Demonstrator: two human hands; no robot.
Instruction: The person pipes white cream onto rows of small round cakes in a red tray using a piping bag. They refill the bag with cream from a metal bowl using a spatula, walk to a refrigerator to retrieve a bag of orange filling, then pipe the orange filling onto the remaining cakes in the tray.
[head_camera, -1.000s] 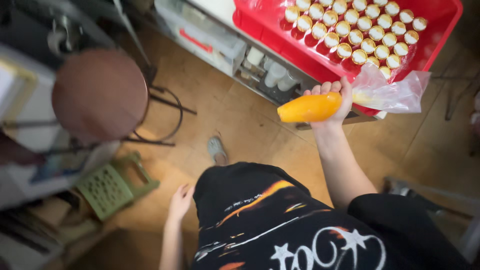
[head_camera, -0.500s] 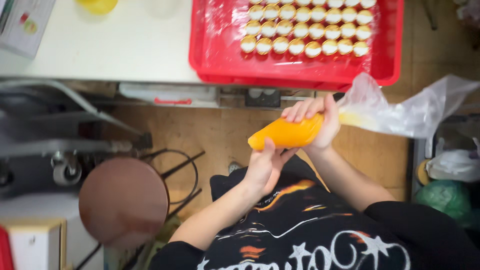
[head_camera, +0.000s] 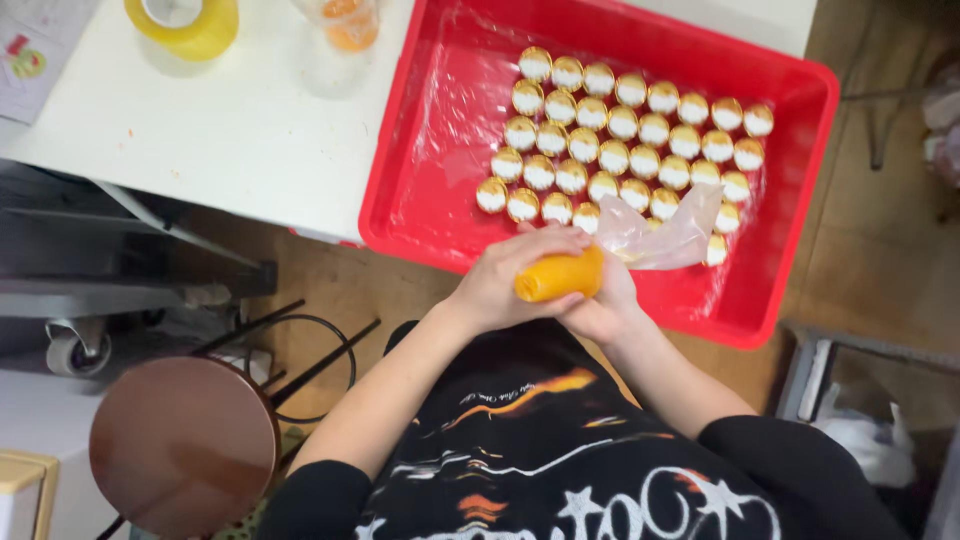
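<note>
Both my hands grip a clear piping bag filled with orange cream (head_camera: 560, 276) at the near edge of a red tray (head_camera: 420, 215). My left hand (head_camera: 510, 275) wraps over the filled end; my right hand (head_camera: 600, 305) cups it from below. The bag's empty plastic tail (head_camera: 670, 232) lies over the tray. Inside the tray, on clear film, stand several rows of small gold foil cups (head_camera: 620, 150) with pale filling.
The tray rests on a white table (head_camera: 200, 140) holding a yellow tape roll (head_camera: 185, 22), a clear cup with orange contents (head_camera: 345, 25) and a paper sheet (head_camera: 35, 50). A brown round stool (head_camera: 180, 445) stands at lower left. A white bag (head_camera: 860, 440) lies right.
My view swung up over the table. My left hand rose from my side and joined my right hand on the piping bag, which now sits at the tray's near edge.
</note>
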